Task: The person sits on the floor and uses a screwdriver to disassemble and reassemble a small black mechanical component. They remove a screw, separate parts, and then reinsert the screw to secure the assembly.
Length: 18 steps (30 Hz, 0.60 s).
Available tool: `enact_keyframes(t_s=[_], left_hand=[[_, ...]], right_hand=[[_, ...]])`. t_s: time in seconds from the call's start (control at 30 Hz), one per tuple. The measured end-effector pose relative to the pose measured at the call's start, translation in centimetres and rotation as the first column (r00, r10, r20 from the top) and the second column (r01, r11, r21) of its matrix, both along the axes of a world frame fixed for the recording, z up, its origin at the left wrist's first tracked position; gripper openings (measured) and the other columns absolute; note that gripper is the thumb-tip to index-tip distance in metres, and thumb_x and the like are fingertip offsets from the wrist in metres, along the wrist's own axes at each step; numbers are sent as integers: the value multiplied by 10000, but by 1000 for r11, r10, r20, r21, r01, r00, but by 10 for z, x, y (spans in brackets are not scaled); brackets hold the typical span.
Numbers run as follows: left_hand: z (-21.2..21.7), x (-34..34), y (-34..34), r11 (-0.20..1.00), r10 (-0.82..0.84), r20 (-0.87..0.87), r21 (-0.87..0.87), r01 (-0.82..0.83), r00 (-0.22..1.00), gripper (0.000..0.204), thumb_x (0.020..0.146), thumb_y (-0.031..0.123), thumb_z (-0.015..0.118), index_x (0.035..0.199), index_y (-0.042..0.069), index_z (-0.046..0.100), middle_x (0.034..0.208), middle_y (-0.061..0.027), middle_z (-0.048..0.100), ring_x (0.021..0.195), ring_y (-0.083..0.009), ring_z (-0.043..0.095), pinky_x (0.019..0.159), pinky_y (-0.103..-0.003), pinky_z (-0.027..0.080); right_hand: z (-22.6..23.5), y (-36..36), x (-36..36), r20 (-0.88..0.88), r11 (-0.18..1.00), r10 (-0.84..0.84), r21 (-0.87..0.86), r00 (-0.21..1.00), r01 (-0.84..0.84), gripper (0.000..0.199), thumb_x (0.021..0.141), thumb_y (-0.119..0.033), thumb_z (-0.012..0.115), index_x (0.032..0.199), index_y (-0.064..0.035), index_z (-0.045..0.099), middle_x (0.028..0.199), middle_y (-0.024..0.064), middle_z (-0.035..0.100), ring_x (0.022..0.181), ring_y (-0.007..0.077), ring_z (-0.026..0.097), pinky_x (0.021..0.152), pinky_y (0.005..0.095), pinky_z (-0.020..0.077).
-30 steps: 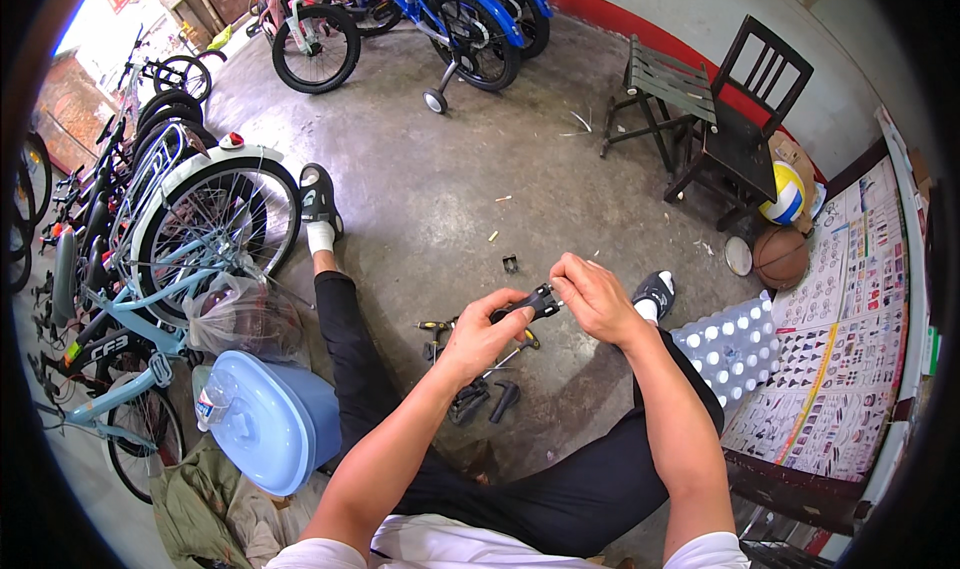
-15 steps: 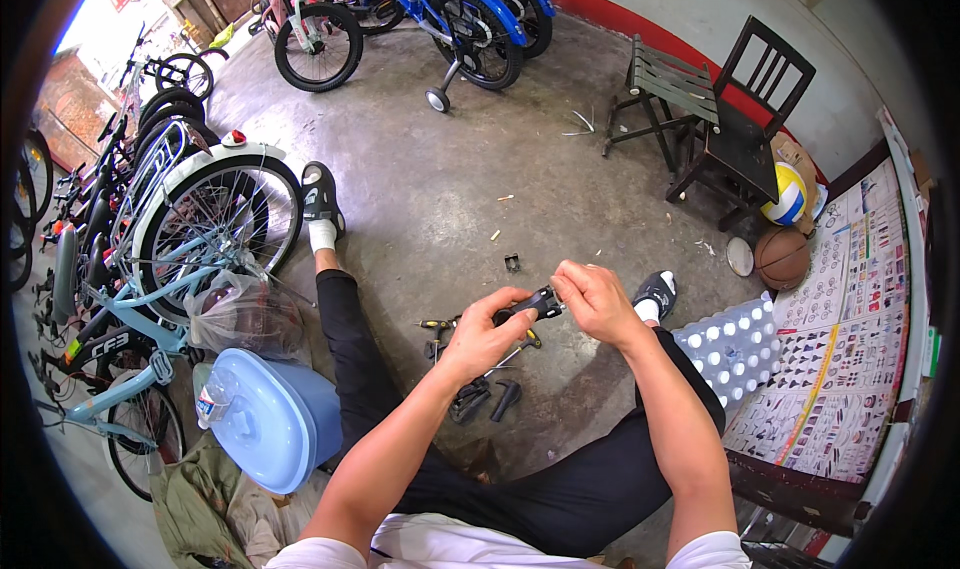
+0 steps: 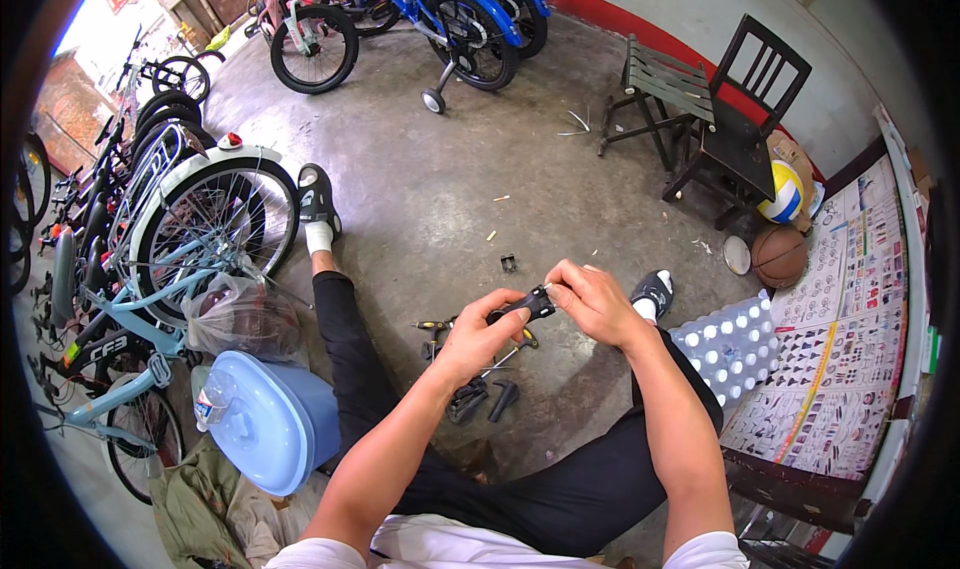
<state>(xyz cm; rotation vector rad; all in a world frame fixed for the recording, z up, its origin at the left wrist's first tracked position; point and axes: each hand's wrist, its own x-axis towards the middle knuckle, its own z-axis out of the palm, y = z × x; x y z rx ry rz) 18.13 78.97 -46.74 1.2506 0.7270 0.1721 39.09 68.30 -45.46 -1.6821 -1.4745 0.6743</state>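
Observation:
My left hand (image 3: 474,341) is closed round a small black oblong part (image 3: 537,303), its thumb and fingers along the sides. At the far end of that part my right hand (image 3: 595,304) has its fingers pinched together; whatever lies between them is hidden. Below the hands, a screwdriver (image 3: 527,340) with a yellow and black handle lies on the floor, partly covered by my left hand. Another yellow and black handled tool (image 3: 433,326) is to its left. Several black pieces (image 3: 466,405) and a black angled part (image 3: 505,401) lie nearer me. A small black bracket-like piece (image 3: 508,264) sits beyond the hands.
A blue lidded bin (image 3: 262,424) and a row of bicycles (image 3: 210,229) stand on the left. Blue bicycles (image 3: 455,29) are at the back. On the right are a folding stool (image 3: 660,89), a black chair (image 3: 735,149), a basketball (image 3: 779,256) and wrapped bottles (image 3: 725,349).
My right fingertips have come slightly closer to the black part's end, and the part has turned a little in my left hand. The whole view has shifted slightly.

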Motion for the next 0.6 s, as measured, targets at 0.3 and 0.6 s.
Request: enact_keyframes(t_s=[0.3,0.6], left_hand=[[3,6,-4,999,-6,26,44,4,1000,328,1021,219,688,1278,15,686,893,-8,681,770,-66,573,715,-266,448],[-3,6,-1,1000,12,87,-11,-11,996,329,1038,215,672,1330,62,673,831,3,677,629,-19,431,545,-212,308]], right_hand=[[-13,4,0,76,999,-33,38,997,31,191,1084,-257,574,1038,-71,571,877,145,668,862,387,660,759,467,484],[-14,4,7,-125,987,-152,37,980,157,227,1093,-285,581,1090,-58,587,864,117,664,802,301,649,759,410,493]])
